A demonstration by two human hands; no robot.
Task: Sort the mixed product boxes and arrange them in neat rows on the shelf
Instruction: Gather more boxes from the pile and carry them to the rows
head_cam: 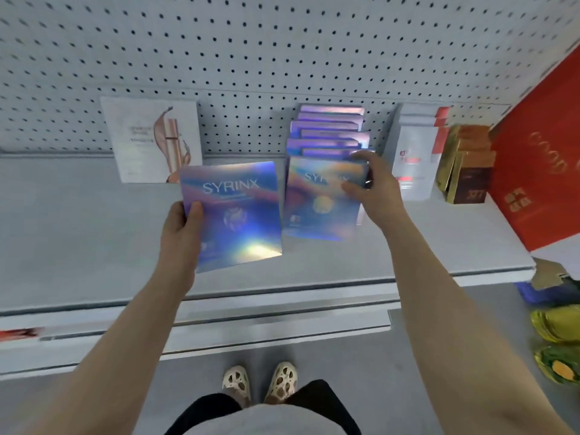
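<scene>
Head view, centre of frame: left hand (183, 224) curled round the lower left edge of a holographic blue-violet box (232, 215) lettered "SYRINX", held tilted just above the grey shelf (94, 233). Just to the right, right hand (370, 180) with fingers bent over the top right corner of the front box (323, 199), also marked "SYRINX", heading a row of like boxes (329, 127) running back to the pegboard (251, 42). Upper left, a white box (150, 139) with illegible print; at right, white-and-red boxes (414, 152), brown-and-gold boxes (467, 164) and a large red box (539, 171), their lettering too blurred to read.
</scene>
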